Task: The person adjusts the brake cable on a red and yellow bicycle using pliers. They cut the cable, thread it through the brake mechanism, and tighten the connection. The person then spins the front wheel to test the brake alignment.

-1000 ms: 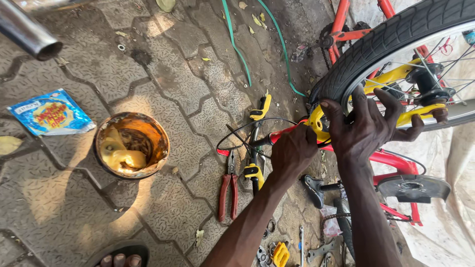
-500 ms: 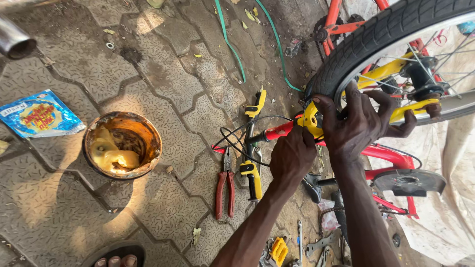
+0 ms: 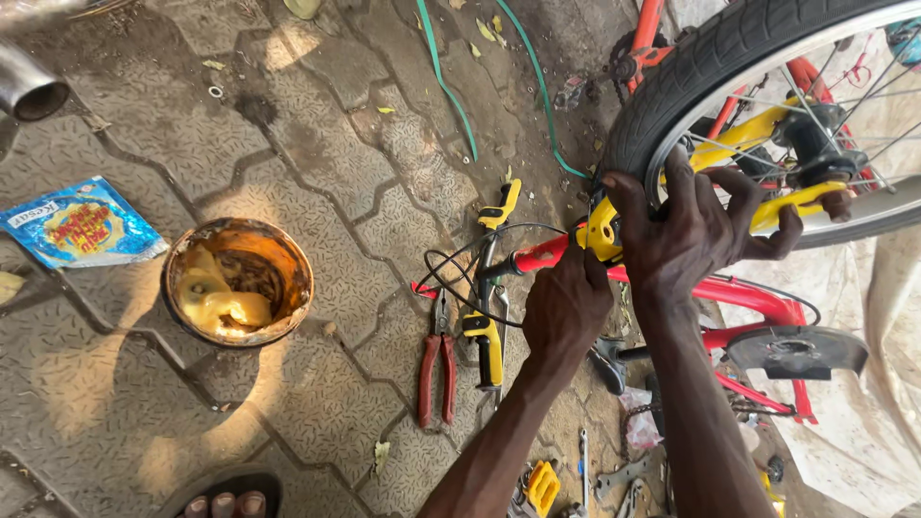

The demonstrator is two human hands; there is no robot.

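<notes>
the paved floor (image 3: 317, 163) carries everything, since the work is done low beside the bike. the wheel (image 3: 729, 58) stands at upper right with its tyre facing the person, so the yellow part (image 3: 602, 230) at the rim is in easy reach. the right hand (image 3: 696, 230) is spread over that part and the tyre edge, fingers curled round to steady it. the left hand (image 3: 566, 307) is closed round a red-handled tool (image 3: 537, 255), its tip at the yellow part. an open tin (image 3: 238, 283) of yellowish grease sits well to the left, and pliers (image 3: 436, 369) lie near the left wrist, handy.
</notes>
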